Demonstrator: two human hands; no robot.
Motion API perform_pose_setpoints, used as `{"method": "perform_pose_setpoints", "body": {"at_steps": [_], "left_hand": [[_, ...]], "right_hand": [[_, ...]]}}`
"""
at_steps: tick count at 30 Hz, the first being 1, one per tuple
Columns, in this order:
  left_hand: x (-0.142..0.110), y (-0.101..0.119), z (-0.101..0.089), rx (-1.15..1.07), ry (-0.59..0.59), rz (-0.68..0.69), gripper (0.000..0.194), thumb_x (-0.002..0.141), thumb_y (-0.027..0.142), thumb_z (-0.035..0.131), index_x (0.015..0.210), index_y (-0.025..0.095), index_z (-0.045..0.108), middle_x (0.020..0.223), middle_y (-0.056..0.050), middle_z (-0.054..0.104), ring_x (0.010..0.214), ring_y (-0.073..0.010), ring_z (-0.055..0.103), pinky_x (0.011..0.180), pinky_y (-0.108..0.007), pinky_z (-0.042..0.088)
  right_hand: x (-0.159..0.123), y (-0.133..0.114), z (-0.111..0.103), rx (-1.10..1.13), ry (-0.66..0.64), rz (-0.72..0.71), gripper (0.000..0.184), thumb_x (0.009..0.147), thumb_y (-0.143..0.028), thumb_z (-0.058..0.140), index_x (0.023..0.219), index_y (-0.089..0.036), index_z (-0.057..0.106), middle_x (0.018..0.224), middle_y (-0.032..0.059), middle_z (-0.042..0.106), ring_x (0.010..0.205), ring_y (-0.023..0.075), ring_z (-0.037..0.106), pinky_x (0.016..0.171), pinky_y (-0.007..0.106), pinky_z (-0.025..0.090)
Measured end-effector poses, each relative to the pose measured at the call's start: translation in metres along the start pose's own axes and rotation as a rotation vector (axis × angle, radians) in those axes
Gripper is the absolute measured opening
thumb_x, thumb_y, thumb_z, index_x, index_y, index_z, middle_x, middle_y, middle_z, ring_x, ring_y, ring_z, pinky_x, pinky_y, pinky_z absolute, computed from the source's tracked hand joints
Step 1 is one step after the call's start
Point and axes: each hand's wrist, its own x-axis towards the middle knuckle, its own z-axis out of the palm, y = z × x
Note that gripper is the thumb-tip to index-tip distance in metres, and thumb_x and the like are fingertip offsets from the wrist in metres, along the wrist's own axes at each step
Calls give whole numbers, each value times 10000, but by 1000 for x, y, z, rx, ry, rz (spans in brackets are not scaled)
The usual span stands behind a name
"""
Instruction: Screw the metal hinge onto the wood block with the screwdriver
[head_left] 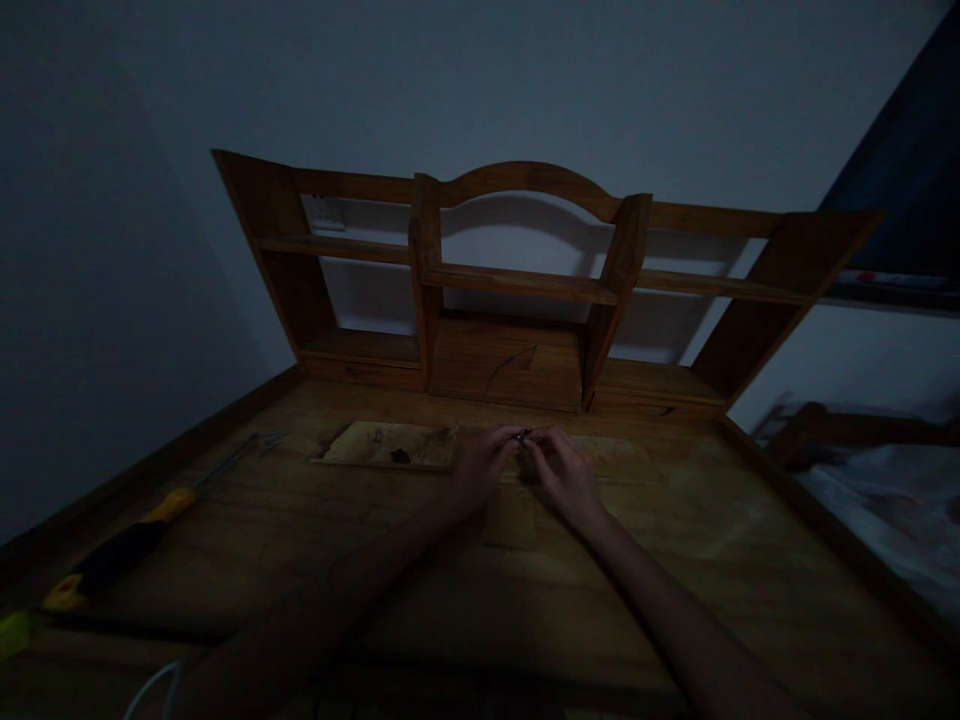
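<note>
Both of my hands meet over the middle of a wooden desk (420, 600). Between their fingertips is a small dark metal piece (523, 435), too small and dim to name. My left hand (480, 468) pinches it from the left, and my right hand (562, 470) pinches it from the other side. Under and behind the hands lies a strip of pale, worn board or paper (367, 443) with a dark spot on it. A small flat tan piece (509, 518) lies just below the hands, between my wrists.
At the left lies a screwdriver (120, 555) with a black and yellow handle, near a few thin metal bits (271, 443). A wooden shelf unit (525, 285) stands along the desk's back edge. Raised rims (840, 540) border the sides. Whitish plastic (885, 500) is at right.
</note>
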Motion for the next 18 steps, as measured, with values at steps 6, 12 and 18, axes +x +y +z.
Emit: {"method": "perform_pose_setpoints", "body": {"at_steps": [6,12,18], "left_hand": [[0,0,1,-16,-3,-15,256,934,280,505,1136,209,644,1142,-36,691,1066,-182,634,966,-310,478],[1,1,1,-13,7,-49,234,930,285,507,1097,213,655,1089,-33,703,1017,-186,646,923,-307,492],[2,6,-1,3,18,-15,207,922,257,524,1080,212,650,1101,-36,683,1040,-182,625,929,-301,478]], "right_hand": [[0,1,0,18,5,9,122,957,-272,475,1002,-233,582,965,38,645,898,179,615,815,310,472],[-3,3,3,29,-17,47,140,958,-295,474,1037,-252,582,1001,25,662,930,175,631,836,305,478],[-4,0,3,38,-47,111,140,965,-318,455,1038,-254,556,974,13,680,870,162,655,788,282,480]]}}
